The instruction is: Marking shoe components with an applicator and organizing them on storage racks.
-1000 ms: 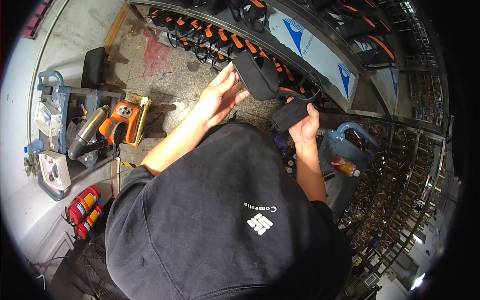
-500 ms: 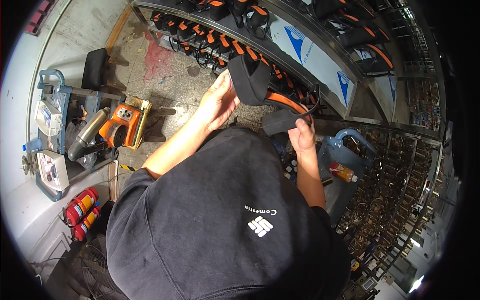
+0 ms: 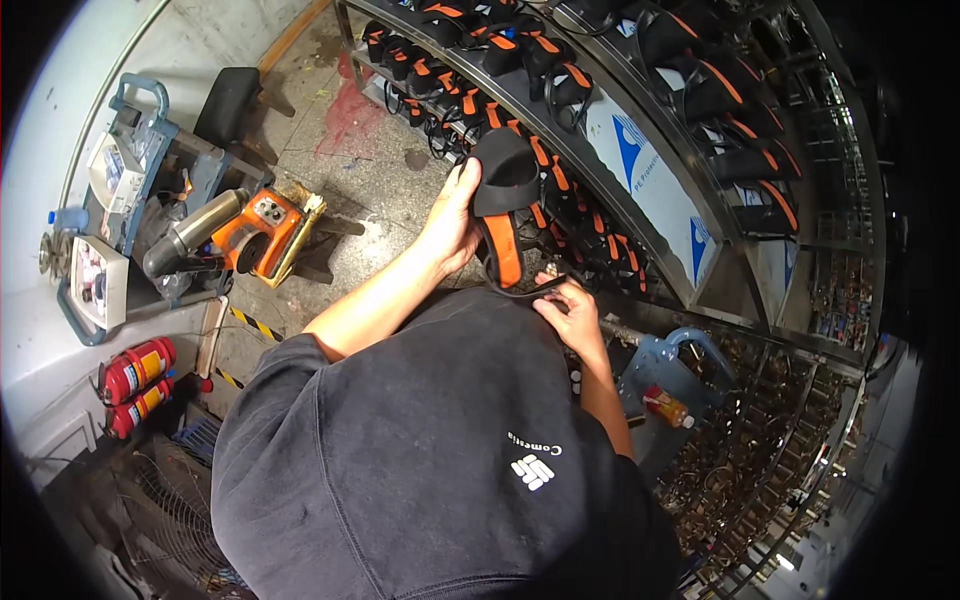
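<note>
Head view: worker at a curved metal rack (image 3: 610,170).
Left hand (image 3: 452,222): fingers clamped around a black-and-orange shoe upper (image 3: 503,195), soft, rounded.
Right hand (image 3: 570,312): fingers pinching its black strap.
Nearby: orange machine (image 3: 262,232), red extinguishers (image 3: 135,385).

Shoe piece (image 3: 503,205) between both hands, rack (image 3: 640,170) behind, machine (image 3: 255,235) left.

My rack (image 3: 590,130): curved metal shelves, rows of black-and-orange shoes (image 3: 470,100) sitting on the tiers, more on the upper tier (image 3: 700,80). Floor (image 3: 370,170) is speckled stone with a red stain. On it: orange tool (image 3: 265,230), black stool (image 3: 228,100), two red extinguishers (image 3: 135,385) lying by the wall.
</note>
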Tool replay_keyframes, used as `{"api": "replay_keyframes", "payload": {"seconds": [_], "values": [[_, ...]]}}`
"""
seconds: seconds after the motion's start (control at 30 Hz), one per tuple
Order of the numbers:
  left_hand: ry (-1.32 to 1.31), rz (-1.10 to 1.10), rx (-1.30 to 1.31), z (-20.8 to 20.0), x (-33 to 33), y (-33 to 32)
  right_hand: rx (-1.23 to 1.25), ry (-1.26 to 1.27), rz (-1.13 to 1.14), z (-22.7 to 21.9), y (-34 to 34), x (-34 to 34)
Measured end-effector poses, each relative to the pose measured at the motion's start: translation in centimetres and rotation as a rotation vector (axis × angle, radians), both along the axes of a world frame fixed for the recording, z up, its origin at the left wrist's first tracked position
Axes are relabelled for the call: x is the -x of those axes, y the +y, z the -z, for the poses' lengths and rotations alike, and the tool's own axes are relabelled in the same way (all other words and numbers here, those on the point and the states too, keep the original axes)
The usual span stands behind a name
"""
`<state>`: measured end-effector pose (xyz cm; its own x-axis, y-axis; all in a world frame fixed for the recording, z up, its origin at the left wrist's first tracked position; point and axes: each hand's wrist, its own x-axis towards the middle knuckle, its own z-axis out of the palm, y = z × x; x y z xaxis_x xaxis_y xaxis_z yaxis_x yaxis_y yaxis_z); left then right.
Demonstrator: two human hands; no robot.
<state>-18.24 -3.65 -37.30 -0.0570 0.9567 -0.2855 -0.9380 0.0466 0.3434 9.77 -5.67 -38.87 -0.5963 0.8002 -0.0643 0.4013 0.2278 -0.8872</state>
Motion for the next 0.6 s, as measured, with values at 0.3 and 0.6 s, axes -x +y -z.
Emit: {"api": "replay_keyframes", "payload": {"seconds": [0.3, 0.6], "values": [[0.274, -0.034, 0.052, 0.2, 1.8, 0.1, 0.379, 0.223, 0.549, 2.1, -1.6, -4.5], [0.133, 0.106, 0.162, 0.0, 0.1, 2.7, 0.694, 0.102, 0.580, 3.2, -3.3, -8.5]]}}
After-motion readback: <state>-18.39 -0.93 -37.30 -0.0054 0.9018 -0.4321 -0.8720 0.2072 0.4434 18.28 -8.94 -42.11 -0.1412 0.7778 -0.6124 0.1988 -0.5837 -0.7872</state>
